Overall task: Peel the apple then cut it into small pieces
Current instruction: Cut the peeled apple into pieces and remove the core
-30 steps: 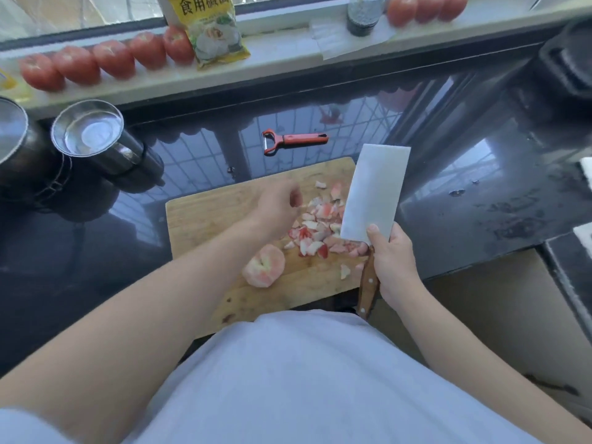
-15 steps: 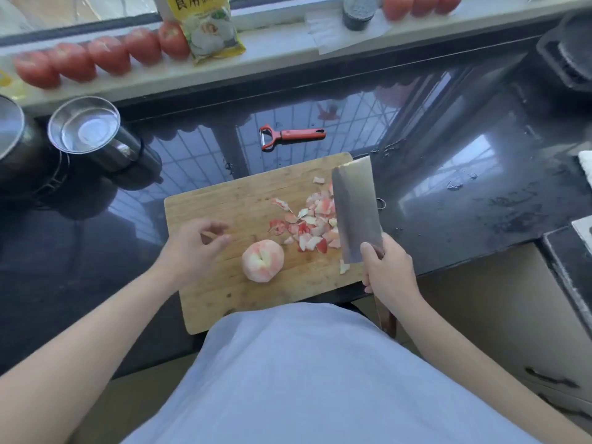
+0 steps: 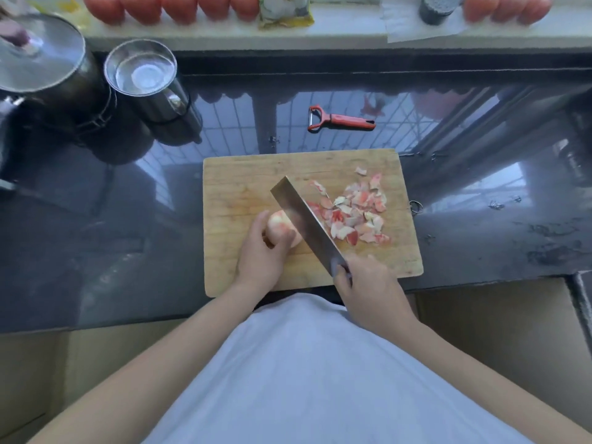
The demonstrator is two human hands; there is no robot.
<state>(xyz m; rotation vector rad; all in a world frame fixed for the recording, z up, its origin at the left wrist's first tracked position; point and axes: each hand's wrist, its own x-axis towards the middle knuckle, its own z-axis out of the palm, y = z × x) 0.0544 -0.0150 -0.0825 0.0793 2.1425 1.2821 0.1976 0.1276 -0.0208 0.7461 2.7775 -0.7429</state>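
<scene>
The peeled, pale pink apple (image 3: pixel 279 223) sits on the wooden cutting board (image 3: pixel 237 184). My left hand (image 3: pixel 261 256) grips it from the near side, fingers curled around it. My right hand (image 3: pixel 368 283) holds the handle of a cleaver (image 3: pixel 302 216). Its wide blade slants up and left, right beside the apple's right side. A heap of red and white peel scraps (image 3: pixel 355 213) lies on the board to the right of the blade.
A red peeler (image 3: pixel 339 119) lies on the dark glossy counter (image 3: pixel 480 235) behind the board. Two steel pots (image 3: pixel 141 68) stand at the back left. Tomatoes (image 3: pixel 173 8), a packet and a dark bottle (image 3: pixel 435 8) line the window sill.
My left hand moved from the board's left part onto the apple and took hold of it. The cleaver swung left from over the peels to the apple's side.
</scene>
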